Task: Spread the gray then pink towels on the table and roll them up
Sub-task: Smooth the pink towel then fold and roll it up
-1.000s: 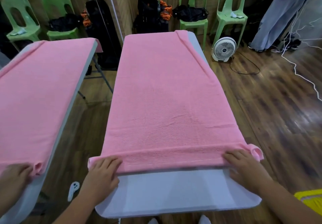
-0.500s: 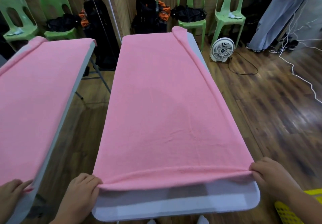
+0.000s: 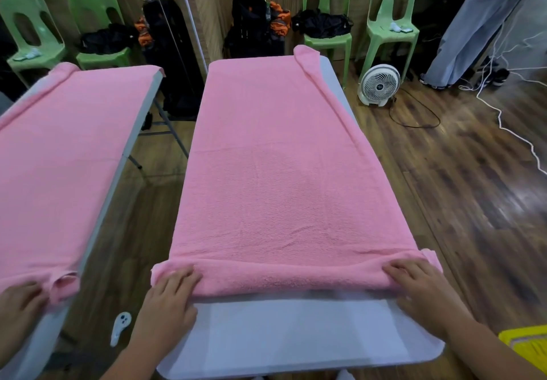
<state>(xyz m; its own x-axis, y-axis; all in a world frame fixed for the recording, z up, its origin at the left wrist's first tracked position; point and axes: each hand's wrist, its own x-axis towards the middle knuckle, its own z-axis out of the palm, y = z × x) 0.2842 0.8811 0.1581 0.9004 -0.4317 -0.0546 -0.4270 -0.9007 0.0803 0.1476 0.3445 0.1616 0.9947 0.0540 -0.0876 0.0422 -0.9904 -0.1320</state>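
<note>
A pink towel (image 3: 281, 172) lies spread lengthwise over the white folding table (image 3: 296, 335). Its near end is turned over into a low, loose roll (image 3: 290, 279) running across the table. My left hand (image 3: 168, 299) presses palm-down on the roll's left end, fingers over the fold. At the right end, my right hand (image 3: 420, 288) rests the same way. The towel's far right edge is folded inward along its length. No gray towel is in view.
A wall mirror (image 3: 59, 157) on the left repeats the table, towel and a hand. Green chairs (image 3: 325, 9) with black bags stand behind the table. On the wood floor are a white fan (image 3: 379, 85), white cables (image 3: 503, 119) and a small white controller (image 3: 120, 326). A yellow basket (image 3: 527, 347) sits at the lower right.
Half a second ago both hands held the towel's near corners, pulled flat toward me. Now the near end is turned over into a roll again, with my hands on top of it.
</note>
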